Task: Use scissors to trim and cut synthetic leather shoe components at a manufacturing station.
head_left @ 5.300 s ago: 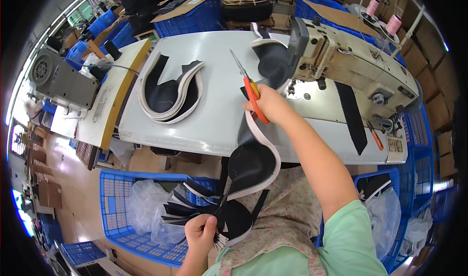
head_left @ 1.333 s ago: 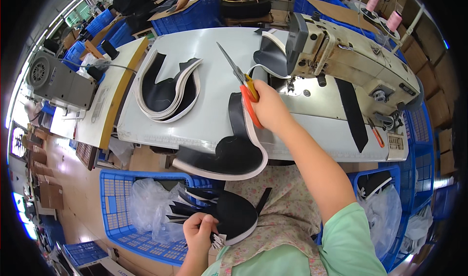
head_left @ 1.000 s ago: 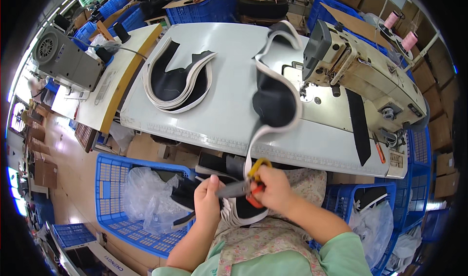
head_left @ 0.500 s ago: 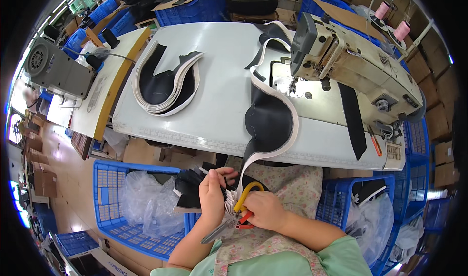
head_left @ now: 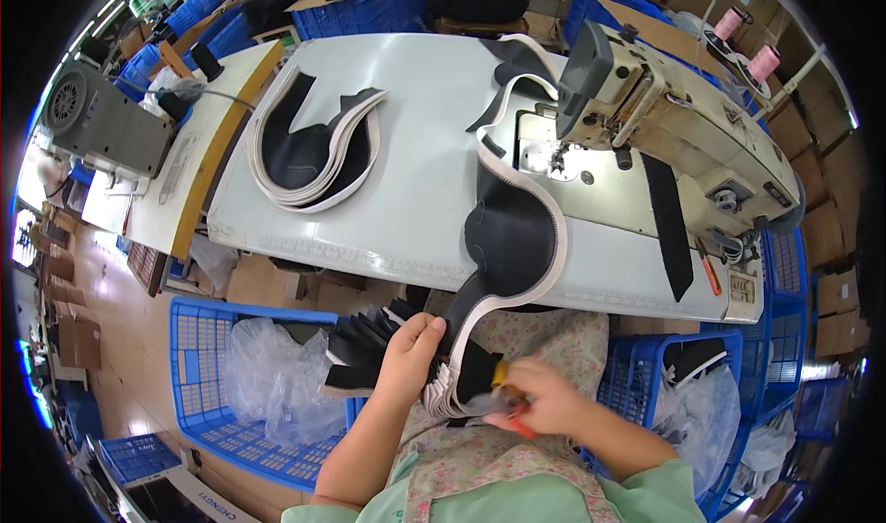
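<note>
My left hand (head_left: 411, 364) is closed around a bundle of black pieces with white edging (head_left: 357, 349), which fan out to its left above my lap. From there, a strip of black pieces with white trim (head_left: 517, 241) runs up over the table's front edge towards the sewing machine. My right hand (head_left: 552, 401) grips scissors with yellow and red handles (head_left: 501, 375), smeared by motion. The blades point left, at the white edges of the bundle; whether they touch cannot be made out.
A sewing machine (head_left: 688, 121) stands at the right of the white table (head_left: 420, 154). Stacked curved black pieces (head_left: 300, 163) lie at the table's left. A black strip (head_left: 666, 232) and an orange-handled tool (head_left: 711, 276) rest near the machine. Blue crates (head_left: 203, 366) flank my lap.
My right hand and the scissors have moved right, and the blades have swung up from pointing down-left. The strip beside my left hand hangs wider, and the bundle's white edges show more.
</note>
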Action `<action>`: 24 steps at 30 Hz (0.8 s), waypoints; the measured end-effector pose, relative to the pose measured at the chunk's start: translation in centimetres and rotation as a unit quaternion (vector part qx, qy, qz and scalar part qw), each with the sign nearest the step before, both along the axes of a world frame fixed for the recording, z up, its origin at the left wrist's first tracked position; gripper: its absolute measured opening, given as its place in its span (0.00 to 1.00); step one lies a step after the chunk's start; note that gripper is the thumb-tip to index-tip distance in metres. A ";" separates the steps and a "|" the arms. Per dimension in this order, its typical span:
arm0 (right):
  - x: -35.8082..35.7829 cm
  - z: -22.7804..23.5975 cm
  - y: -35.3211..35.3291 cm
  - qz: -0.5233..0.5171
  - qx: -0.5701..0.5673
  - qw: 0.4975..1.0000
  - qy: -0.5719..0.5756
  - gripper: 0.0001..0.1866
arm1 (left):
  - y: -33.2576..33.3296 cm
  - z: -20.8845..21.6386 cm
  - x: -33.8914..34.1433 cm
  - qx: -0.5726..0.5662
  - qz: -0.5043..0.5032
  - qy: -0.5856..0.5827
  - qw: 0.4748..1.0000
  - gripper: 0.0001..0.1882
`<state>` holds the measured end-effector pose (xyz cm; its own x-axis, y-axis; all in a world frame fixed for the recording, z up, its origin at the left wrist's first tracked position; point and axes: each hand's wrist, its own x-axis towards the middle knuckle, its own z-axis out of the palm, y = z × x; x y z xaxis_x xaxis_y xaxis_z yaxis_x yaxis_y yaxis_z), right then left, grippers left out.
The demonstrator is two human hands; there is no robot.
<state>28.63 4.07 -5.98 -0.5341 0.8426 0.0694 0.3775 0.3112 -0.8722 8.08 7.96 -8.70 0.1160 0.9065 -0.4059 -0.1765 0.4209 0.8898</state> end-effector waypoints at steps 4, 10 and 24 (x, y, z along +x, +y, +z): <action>5.1 3.9 0.6 0.038 -0.124 0.976 -0.175 0.28 | -0.9 -0.8 0.2 0.058 0.018 0.025 0.998 0.11; 7.2 5.2 1.1 0.061 -0.154 0.949 -0.270 0.34 | -1.5 -0.6 1.3 0.088 0.024 0.071 0.993 0.09; 4.5 6.1 2.3 0.102 -0.190 0.916 -0.338 0.38 | -2.0 -0.3 1.6 0.131 0.049 0.146 0.979 0.10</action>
<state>33.18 6.36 0.10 -0.4950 0.6149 -0.6139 0.8398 0.1572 -0.5197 9.71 5.94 -8.97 -0.0625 0.9852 -0.1598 0.0743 0.1643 0.9836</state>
